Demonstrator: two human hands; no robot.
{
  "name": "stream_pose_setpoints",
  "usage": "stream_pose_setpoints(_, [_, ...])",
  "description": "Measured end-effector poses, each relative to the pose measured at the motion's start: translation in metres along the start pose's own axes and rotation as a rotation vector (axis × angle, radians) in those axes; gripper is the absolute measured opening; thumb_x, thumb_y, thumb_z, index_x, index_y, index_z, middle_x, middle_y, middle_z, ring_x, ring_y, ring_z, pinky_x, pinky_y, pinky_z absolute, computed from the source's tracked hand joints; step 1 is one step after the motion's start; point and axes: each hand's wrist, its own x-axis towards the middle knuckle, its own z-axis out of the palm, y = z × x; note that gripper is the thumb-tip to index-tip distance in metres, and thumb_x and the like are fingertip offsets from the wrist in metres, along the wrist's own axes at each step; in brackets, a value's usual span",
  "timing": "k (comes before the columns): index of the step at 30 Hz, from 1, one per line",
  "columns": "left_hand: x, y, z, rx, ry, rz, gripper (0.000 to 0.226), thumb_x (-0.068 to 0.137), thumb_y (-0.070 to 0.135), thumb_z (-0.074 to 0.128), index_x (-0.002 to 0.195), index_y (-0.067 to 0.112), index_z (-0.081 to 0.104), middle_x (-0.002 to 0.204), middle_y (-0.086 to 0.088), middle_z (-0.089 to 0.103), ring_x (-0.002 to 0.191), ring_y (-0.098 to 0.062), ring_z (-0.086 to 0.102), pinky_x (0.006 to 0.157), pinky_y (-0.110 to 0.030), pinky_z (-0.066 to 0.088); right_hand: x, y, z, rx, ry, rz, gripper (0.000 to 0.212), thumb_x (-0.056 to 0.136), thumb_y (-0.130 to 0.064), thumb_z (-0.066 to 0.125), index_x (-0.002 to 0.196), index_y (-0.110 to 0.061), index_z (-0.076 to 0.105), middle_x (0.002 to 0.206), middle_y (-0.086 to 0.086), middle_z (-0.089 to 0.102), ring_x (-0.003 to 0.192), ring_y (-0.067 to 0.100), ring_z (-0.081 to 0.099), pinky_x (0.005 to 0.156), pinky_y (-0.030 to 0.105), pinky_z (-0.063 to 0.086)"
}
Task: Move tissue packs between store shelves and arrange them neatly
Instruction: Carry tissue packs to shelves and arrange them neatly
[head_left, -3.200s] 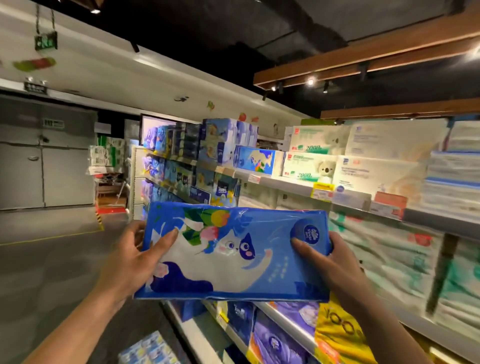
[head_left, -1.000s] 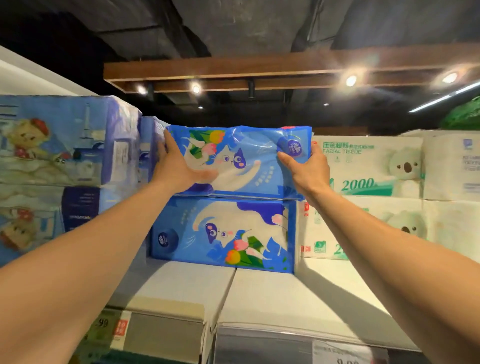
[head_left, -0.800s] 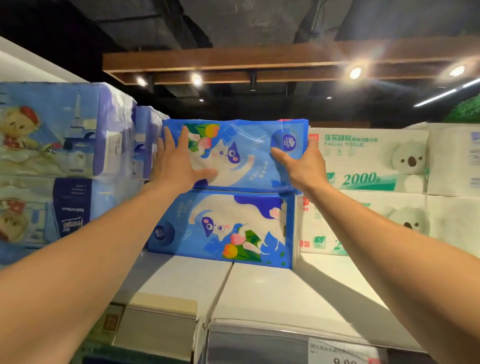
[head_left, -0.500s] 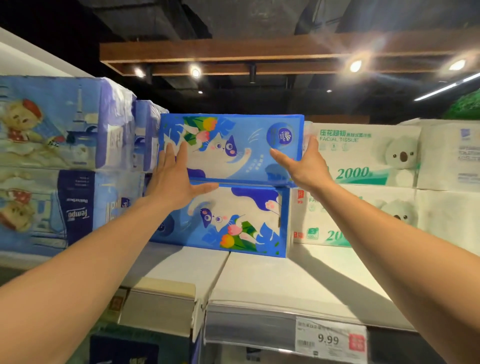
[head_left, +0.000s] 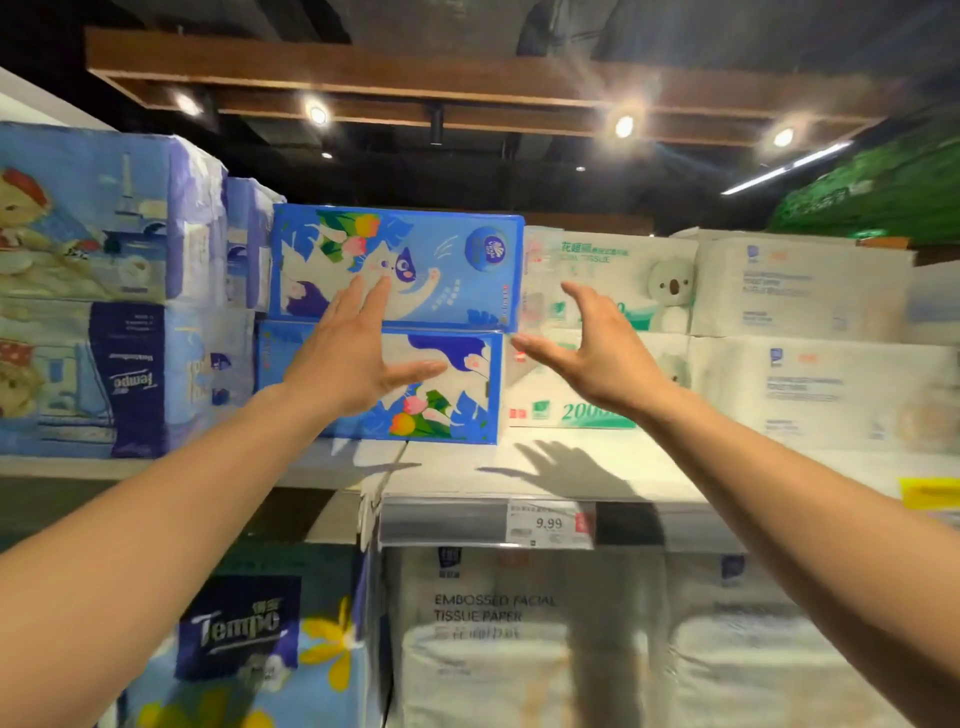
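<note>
**Open hands at the stacked blue packs**

Spreads the left hand flat, fingers straight, in front of the two packs; cannot tell whether touching. Cups the right hand loosely just beside their right end, gripping nothing. Has the upper blue cat pack lying on the lower blue cat pack on the shelf, between bear-print packs at left and white koala packs at right.

Two blue cat-print tissue packs, two white koala-print packs, two bare hands and one 9.99 price tag, at one store shelf.
</note>
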Motion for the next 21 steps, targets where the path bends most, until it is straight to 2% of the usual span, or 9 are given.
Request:
stream_pose_setpoints(3, [-0.018,0.025,0.005,-0.009,-0.043,0.074,0.128,0.056,0.089,0.053,0.159,0.039,-0.003,0.169,0.000,0.006,0.155,-0.023,0.006,0.122,-0.052,0.023,-0.031,0.004,-0.024,-0.077,-0.061,-0.011,0.099,0.082,-0.067,0.066,0.157,-0.013,0.030,0.161,0.009,0.036,0.147,0.024,0.034,0.119,0.039,0.030])
stream_pose_setpoints(8, [-0.062,0.093,0.015,-0.019,-0.119,0.137,0.133,0.051,0.093,0.046,0.160,0.030,0.005,0.169,-0.003,0.007,0.155,-0.022,0.008,0.124,-0.048,0.021,-0.095,0.024,-0.085,-0.194,-0.094,-0.023,0.092,0.085,-0.066,0.063,0.155,-0.013,0.034,0.158,0.008,0.039,0.145,0.024,0.036,0.119,0.038,0.029])
stream_pose_setpoints(11, [-0.095,0.147,0.027,-0.055,-0.160,0.241,0.136,0.049,0.100,0.039,0.160,0.028,0.011,0.168,-0.007,0.012,0.154,-0.024,0.013,0.124,-0.047,0.020,-0.143,0.045,-0.131,-0.265,-0.142,-0.005,0.087,0.087,-0.063,0.064,0.153,-0.013,0.038,0.156,0.010,0.042,0.143,0.024,0.039,0.118,0.035,0.029])
stream_pose_setpoints(15, [-0.152,0.243,0.048,-0.106,-0.234,0.349,0.147,0.041,0.111,0.023,0.160,0.023,0.016,0.166,-0.010,0.021,0.153,-0.026,0.020,0.124,-0.044,0.022,-0.226,0.085,-0.212,-0.339,-0.192,0.058,0.082,0.088,-0.059,0.064,0.149,-0.009,0.044,0.152,0.013,0.047,0.141,0.027,0.041,0.117,0.034,0.029])
stream_pose_setpoints(19, [-0.216,0.356,0.066,-0.204,-0.333,0.472,0.131,0.056,0.098,0.039,0.160,0.022,0.016,0.166,-0.009,0.021,0.152,-0.025,0.020,0.124,-0.044,0.020,-0.312,0.124,-0.304,-0.417,-0.259,0.149,0.081,0.086,-0.063,0.062,0.146,-0.011,0.047,0.148,0.012,0.050,0.137,0.029,0.043,0.115,0.037,0.032])
stream_pose_setpoints(21, [-0.242,0.413,0.074,-0.249,-0.361,0.559,0.129,0.059,0.099,0.038,0.159,0.020,0.020,0.164,-0.009,0.025,0.151,-0.026,0.025,0.123,-0.045,0.023,-0.351,0.142,-0.347,-0.466,-0.265,0.199,0.081,0.086,-0.064,0.063,0.146,-0.010,0.048,0.146,0.012,0.051,0.136,0.030,0.045,0.115,0.038,0.034])
